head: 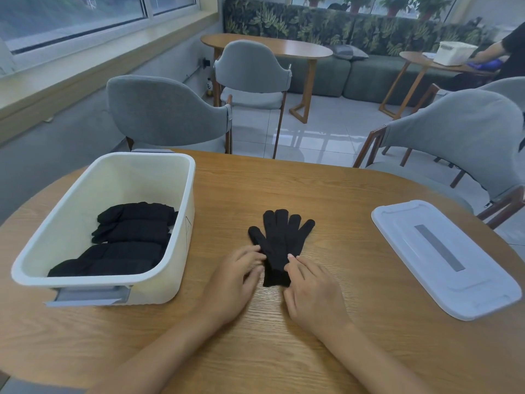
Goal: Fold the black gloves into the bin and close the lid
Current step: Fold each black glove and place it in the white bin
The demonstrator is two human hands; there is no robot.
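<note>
Fold step: black glove [279, 245] flat on table [284, 351] between bin [181, 223] and lid [443, 260], left hand [235, 280] and right hand [312, 291] fingers pinching cuff edges; next looks like folding, then binning beside folded gloves [127, 243].

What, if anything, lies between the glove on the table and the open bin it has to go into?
Nothing visible does. The glove lies flat, both hands at its cuff: left hand, right hand. Only bare table separates it from the bin, which is open; folded gloves fill part of it. The lid lies to the right.
</note>
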